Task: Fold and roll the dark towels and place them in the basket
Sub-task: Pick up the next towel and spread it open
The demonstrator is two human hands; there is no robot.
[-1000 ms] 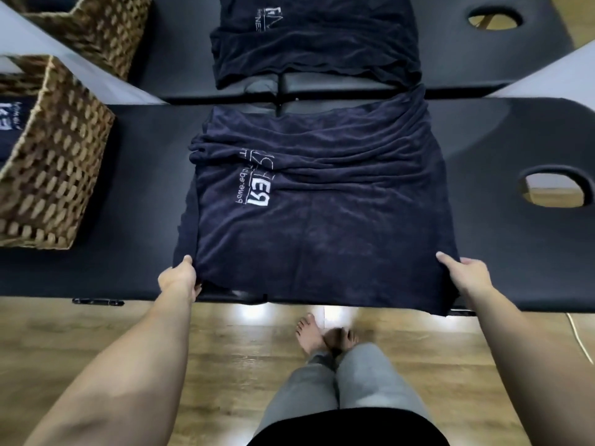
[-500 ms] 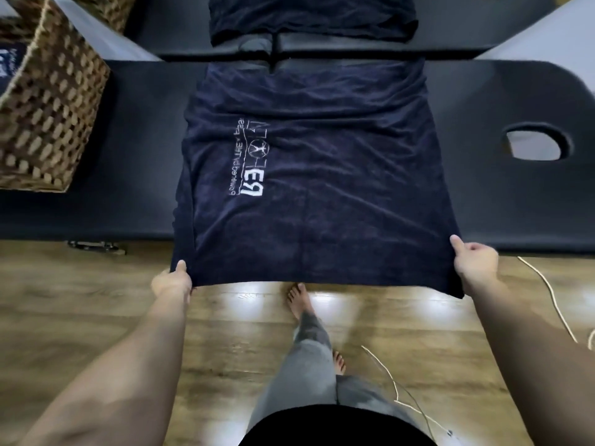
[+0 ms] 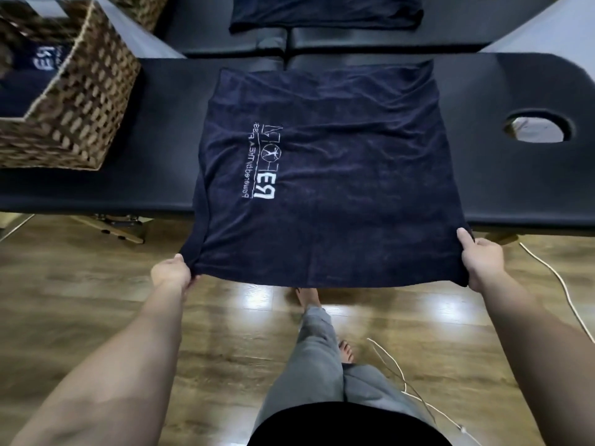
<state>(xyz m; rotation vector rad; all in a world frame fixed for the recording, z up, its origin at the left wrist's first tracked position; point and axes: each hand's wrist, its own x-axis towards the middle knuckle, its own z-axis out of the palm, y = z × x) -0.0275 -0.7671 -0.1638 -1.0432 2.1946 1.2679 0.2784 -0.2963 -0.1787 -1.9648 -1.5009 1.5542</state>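
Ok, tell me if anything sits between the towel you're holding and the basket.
Nothing visible does. The towel, held at its near corners by the left hand and right hand, has only bare black table between it and the wicker basket to its left.

The towel (image 3: 354, 175) is a dark navy blue, printed with a white logo (image 3: 265, 162) of mirrored letters and a small circled figure. The tabletop (image 3: 502, 185) under it is plain matte black. The basket (image 3: 77, 101) is woven in a checkered pattern of light tan and dark brown, and the towel inside it (image 3: 35, 69) is navy with white lettering too. Another navy towel (image 3: 325, 11) lies further back. The floor (image 3: 80, 284) is warm brown wood with visible grain and pale glare patches. The trousers (image 3: 318, 365) are grey, and the cord (image 3: 560, 281) is off-white.
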